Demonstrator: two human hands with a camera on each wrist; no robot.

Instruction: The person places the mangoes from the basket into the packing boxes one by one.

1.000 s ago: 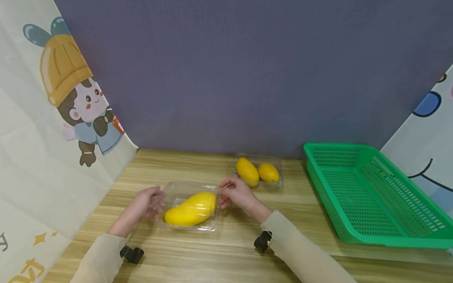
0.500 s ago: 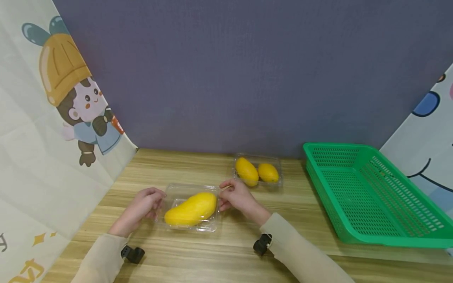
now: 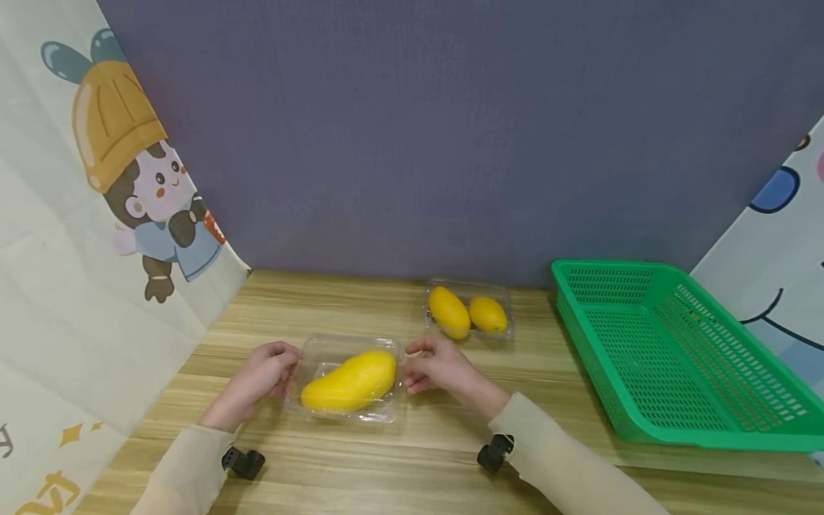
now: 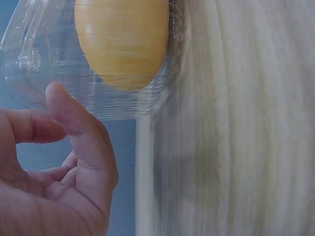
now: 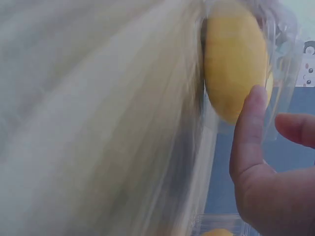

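A clear plastic box (image 3: 325,342) sits on the wooden table, with a large yellow mango (image 3: 350,381) lying slantwise inside it. At its left end, my left hand (image 3: 264,372) pinches the rim between thumb and fingers; the left wrist view shows the fingertips at the clear edge. Off the right end, my right hand (image 3: 444,368) has its fingers parted and loosely bent, holding nothing. In the right wrist view a fingertip (image 5: 256,96) overlaps the end of the box in front of the mango; whether it touches cannot be told.
Farther back stands a second clear plastic box (image 3: 508,325), holding two smaller yellow mangoes (image 3: 449,312). To the right is a green slotted plastic basket (image 3: 589,357). A dark grey-blue panel (image 3: 399,143) rises behind the table, and printed cloths (image 3: 58,286) hang at both sides.
My left hand has closed its fingers on the box's left edge. My right hand has come off the right edge and moved slightly right. The box has shifted a little right.
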